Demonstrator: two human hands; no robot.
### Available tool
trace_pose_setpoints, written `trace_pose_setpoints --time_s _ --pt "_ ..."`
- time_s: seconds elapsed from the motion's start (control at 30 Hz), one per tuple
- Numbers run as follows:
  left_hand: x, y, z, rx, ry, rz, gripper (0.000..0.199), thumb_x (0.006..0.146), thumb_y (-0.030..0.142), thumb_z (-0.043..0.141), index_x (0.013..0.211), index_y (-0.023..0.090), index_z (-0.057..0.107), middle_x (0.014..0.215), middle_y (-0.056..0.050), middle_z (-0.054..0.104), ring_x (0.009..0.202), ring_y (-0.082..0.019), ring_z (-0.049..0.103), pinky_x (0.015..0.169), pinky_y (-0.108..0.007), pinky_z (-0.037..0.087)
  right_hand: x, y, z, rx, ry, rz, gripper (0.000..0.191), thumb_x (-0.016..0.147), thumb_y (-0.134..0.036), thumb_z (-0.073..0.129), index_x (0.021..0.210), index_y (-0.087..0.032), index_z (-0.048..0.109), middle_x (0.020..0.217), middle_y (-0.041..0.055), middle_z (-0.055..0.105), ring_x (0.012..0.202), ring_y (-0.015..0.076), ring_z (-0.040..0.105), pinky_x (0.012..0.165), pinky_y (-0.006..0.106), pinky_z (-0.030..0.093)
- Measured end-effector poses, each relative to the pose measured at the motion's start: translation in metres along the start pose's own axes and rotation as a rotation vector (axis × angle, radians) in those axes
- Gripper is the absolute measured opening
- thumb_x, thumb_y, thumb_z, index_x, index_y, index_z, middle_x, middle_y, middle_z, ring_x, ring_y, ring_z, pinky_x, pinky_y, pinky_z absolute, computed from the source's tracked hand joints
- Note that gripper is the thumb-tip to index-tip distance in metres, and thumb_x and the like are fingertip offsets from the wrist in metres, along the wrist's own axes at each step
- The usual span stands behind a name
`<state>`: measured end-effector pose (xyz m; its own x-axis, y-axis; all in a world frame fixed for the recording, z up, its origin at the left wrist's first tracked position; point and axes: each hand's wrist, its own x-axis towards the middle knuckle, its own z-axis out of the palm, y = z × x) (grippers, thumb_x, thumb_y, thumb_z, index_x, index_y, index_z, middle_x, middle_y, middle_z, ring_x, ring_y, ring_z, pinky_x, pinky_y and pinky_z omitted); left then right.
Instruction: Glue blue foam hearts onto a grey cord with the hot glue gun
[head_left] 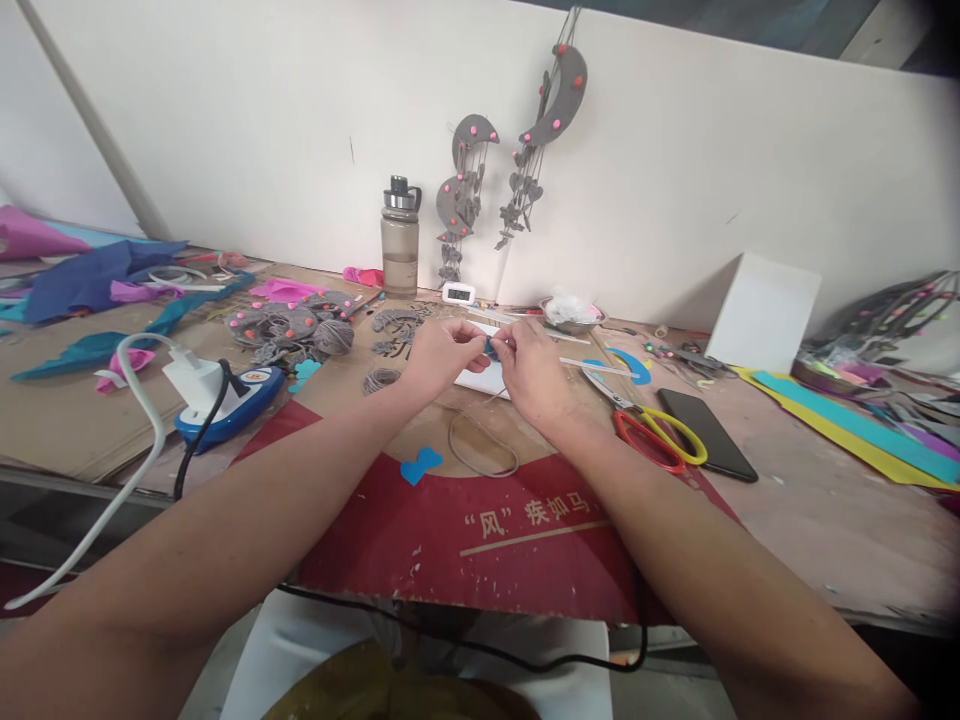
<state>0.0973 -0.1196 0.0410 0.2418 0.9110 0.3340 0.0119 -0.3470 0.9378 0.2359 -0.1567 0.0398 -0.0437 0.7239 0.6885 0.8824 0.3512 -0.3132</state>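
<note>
My left hand (448,352) and my right hand (531,368) meet over a white sheet (484,376) at the middle of the table. Between their pinched fingertips is a small dark blue piece (491,347), mostly hidden by the fingers. A thin grey cord (480,470) loops on the cardboard just below the hands. Nearer to me lies a bright blue paper shape (421,465). To the left of my left hand rests a small coil of grey cord (381,380).
Red and yellow-handled scissors (652,435) and a black phone (707,433) lie right. A bottle (400,240) and small clock (458,293) stand behind. A blue power strip (229,408) with cables sits left. Grey moon ornaments (559,100) hang on the wall.
</note>
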Motion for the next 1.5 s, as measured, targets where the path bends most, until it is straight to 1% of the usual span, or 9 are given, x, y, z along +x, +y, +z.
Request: trace_pose_setpoints --time_s 0.27,0.53,0.73,0.83,0.93,1.1,1.23,1.4,1.5 --pt "-0.002 0.002 -0.001 0.049 0.006 0.018 0.003 0.070 0.014 0.060 0.071 0.013 0.064 0.060 -0.003 0.067 0.056 -0.014 0.067 0.054 -0.023 0.055 0.001 -0.003 -0.001 -0.041 -0.007 0.015 0.012 0.092 -0.020 0.047 0.081 -0.019 0.051 0.089 0.0080 0.056 0.083 0.0201 0.051 0.073 0.034 0.041" --pt "0.001 -0.002 -0.001 -0.034 -0.035 0.011 0.005 0.070 0.013 0.059 0.072 0.013 0.064 0.058 -0.002 0.065 0.054 -0.012 0.064 0.055 -0.024 0.055 0.003 -0.004 -0.002 0.101 0.036 0.067 0.008 0.085 -0.019 0.052 0.077 -0.019 0.054 0.074 0.0017 0.054 0.067 0.0151 0.046 0.065 0.029 0.035" --pt "0.003 0.001 -0.004 -0.118 -0.147 -0.059 0.002 0.074 0.013 0.062 0.073 0.012 0.064 0.062 -0.002 0.064 0.056 -0.011 0.063 0.055 -0.023 0.053 0.006 0.001 -0.002 0.233 -0.026 0.158 0.010 0.081 -0.018 0.052 0.072 -0.019 0.056 0.066 -0.0016 0.052 0.062 0.0125 0.045 0.062 0.026 0.034" --pt "0.006 0.004 -0.009 -0.079 -0.238 -0.107 0.007 0.076 0.015 0.064 0.079 0.010 0.067 0.066 -0.006 0.068 0.059 -0.013 0.065 0.057 -0.025 0.053 0.006 0.006 -0.003 0.227 -0.056 0.169 0.009 0.079 -0.018 0.052 0.071 -0.019 0.055 0.064 -0.0022 0.051 0.061 0.0122 0.045 0.061 0.026 0.034" --pt "0.008 0.006 -0.014 0.007 -0.262 -0.102 0.014 0.075 0.018 0.067 0.087 0.011 0.070 0.064 -0.007 0.069 0.058 -0.015 0.066 0.056 -0.026 0.052 0.006 0.010 -0.002 0.202 -0.087 0.135 0.008 0.079 -0.018 0.051 0.073 -0.019 0.056 0.065 -0.0017 0.053 0.061 0.0126 0.045 0.061 0.026 0.035" --pt "0.006 0.006 -0.014 0.200 -0.241 0.002 0.009 0.072 0.018 0.068 0.078 0.013 0.072 0.063 -0.007 0.070 0.054 -0.015 0.066 0.051 -0.023 0.049 0.004 0.011 0.001 0.139 -0.103 0.061 0.007 0.080 -0.018 0.051 0.076 -0.019 0.057 0.068 0.0005 0.056 0.064 0.0142 0.048 0.063 0.028 0.037" --pt "0.005 0.007 -0.013 0.297 -0.193 0.015 0.007 0.072 0.017 0.064 0.072 0.013 0.070 0.059 -0.007 0.068 0.054 -0.017 0.067 0.052 -0.025 0.051 0.003 0.009 0.002 0.116 -0.095 0.006 0.010 0.083 -0.019 0.050 0.075 -0.019 0.055 0.073 0.0024 0.058 0.069 0.0152 0.050 0.067 0.029 0.038" --pt "0.010 0.003 -0.017 0.241 -0.106 0.018 0.007 0.072 0.018 0.063 0.071 0.014 0.068 0.058 -0.007 0.068 0.055 -0.018 0.067 0.052 -0.025 0.052 0.001 0.006 0.001 0.186 -0.093 0.046 0.009 0.085 -0.022 0.053 0.091 -0.018 0.056 0.077 0.0016 0.057 0.071 0.0156 0.050 0.068 0.029 0.039" --pt "0.015 -0.003 -0.021 0.183 -0.040 0.006 0.006 0.071 0.018 0.064 0.073 0.013 0.068 0.060 -0.007 0.069 0.056 -0.018 0.067 0.052 -0.026 0.052 0.001 0.004 0.000 0.210 -0.112 0.057 0.006 0.085 -0.020 0.051 0.084 -0.018 0.056 0.077 0.0013 0.059 0.071 0.0149 0.051 0.068 0.028 0.038"
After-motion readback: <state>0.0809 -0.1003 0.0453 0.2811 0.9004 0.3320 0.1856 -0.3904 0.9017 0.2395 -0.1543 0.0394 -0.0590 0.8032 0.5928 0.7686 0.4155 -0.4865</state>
